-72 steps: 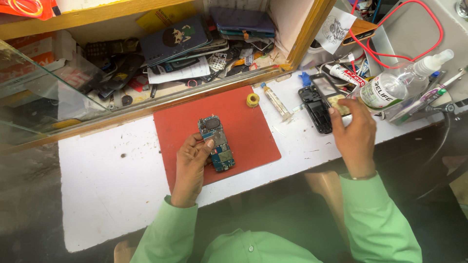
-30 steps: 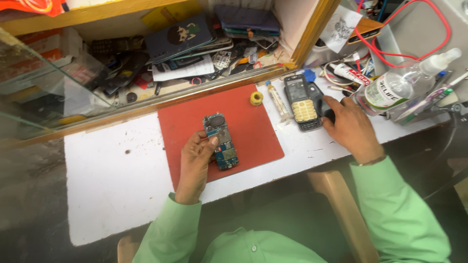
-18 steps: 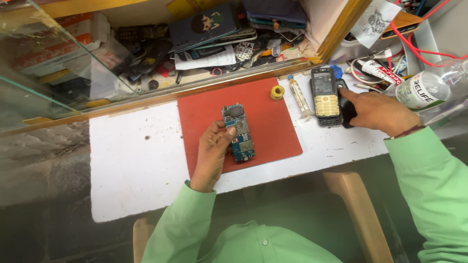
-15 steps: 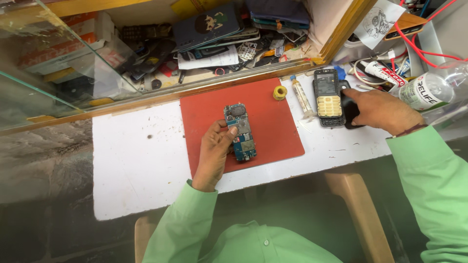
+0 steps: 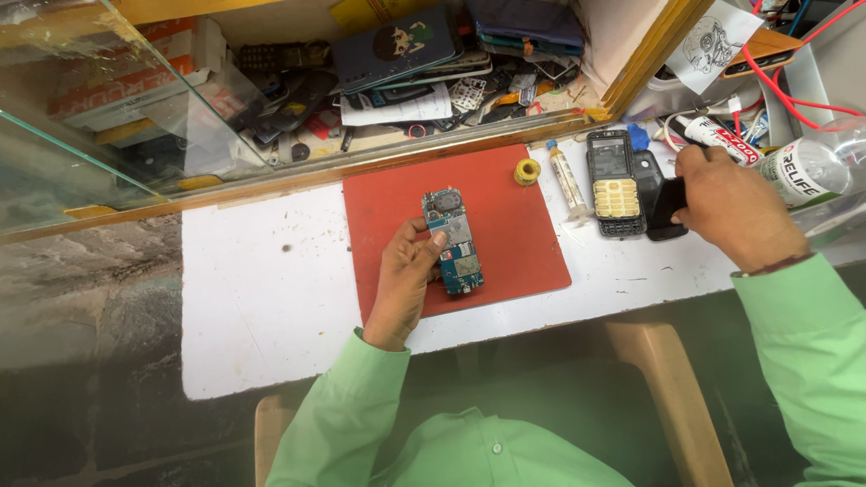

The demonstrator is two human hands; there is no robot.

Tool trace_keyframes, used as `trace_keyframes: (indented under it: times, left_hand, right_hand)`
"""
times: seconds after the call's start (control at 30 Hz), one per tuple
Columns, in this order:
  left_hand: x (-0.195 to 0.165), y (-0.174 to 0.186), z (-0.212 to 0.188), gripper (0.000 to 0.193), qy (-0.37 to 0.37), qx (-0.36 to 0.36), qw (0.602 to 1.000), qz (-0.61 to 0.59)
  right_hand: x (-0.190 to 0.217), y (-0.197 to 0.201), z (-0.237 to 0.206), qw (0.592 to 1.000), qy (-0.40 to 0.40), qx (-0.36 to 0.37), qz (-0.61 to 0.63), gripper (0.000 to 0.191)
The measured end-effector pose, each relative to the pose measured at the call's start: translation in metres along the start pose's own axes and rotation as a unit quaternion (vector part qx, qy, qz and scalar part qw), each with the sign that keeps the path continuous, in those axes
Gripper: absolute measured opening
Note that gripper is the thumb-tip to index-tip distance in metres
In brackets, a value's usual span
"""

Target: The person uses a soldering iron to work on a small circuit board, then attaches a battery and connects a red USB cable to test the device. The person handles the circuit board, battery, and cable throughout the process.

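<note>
Left hand (image 5: 403,281) pinches bare blue circuit board (image 5: 454,240); right hand (image 5: 735,212) clamps black plastic phone shell (image 5: 667,208). Risk: shell knocks yellow-keyed handset (image 5: 614,183) beside its fingers, scattering parts.

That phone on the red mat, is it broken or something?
It looks taken apart. The left hand holds a bare circuit board on the mat, with no case. A keypad phone front lies apart by the right hand.
</note>
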State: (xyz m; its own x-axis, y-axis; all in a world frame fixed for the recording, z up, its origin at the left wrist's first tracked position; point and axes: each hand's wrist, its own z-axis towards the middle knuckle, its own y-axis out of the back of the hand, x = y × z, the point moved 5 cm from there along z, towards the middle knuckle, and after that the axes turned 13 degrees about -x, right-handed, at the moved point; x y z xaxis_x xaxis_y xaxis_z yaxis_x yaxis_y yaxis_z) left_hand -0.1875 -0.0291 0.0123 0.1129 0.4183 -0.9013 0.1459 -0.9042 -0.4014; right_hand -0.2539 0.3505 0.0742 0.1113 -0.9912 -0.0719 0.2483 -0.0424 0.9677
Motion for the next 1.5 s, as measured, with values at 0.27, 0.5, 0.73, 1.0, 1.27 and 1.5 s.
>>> trace_keyframes:
  times: [0.27, 0.5, 0.73, 1.0, 1.27, 1.5]
  left_hand:
    - [-0.001, 0.001, 0.0, 0.038, 0.002, -0.008, 1.0, 0.013]
    - [-0.004, -0.002, -0.002, 0.048, -0.008, 0.024, 1.0, -0.011]
    - [-0.008, -0.005, -0.005, 0.065, -0.016, 0.055, 0.998, -0.032]
    - [-0.005, -0.004, -0.005, 0.068, -0.005, 0.055, 0.998, -0.02]
    - [-0.001, -0.002, -0.003, 0.067, -0.002, 0.055, 0.998, -0.023]
    - [0.0, -0.002, -0.004, 0.067, -0.001, 0.05, 0.999, -0.02]
  right_hand:
    - [-0.02, 0.023, -0.014, 0.998, 0.025, 0.027, 0.054, 0.029]
    - [-0.019, 0.048, -0.052, 0.955, -0.165, -0.062, 0.239, 0.027]
    - [0.021, 0.014, -0.083, 0.663, -0.167, -0.098, 0.723, 0.028]
    - [0.088, -0.047, -0.084, 0.436, -0.23, 0.035, 0.87, 0.027]
    - [0.132, -0.052, -0.089, 0.304, -0.222, 0.107, 0.92, 0.03]
    - [0.156, -0.043, -0.09, 0.307, -0.231, 0.128, 0.914, 0.032]
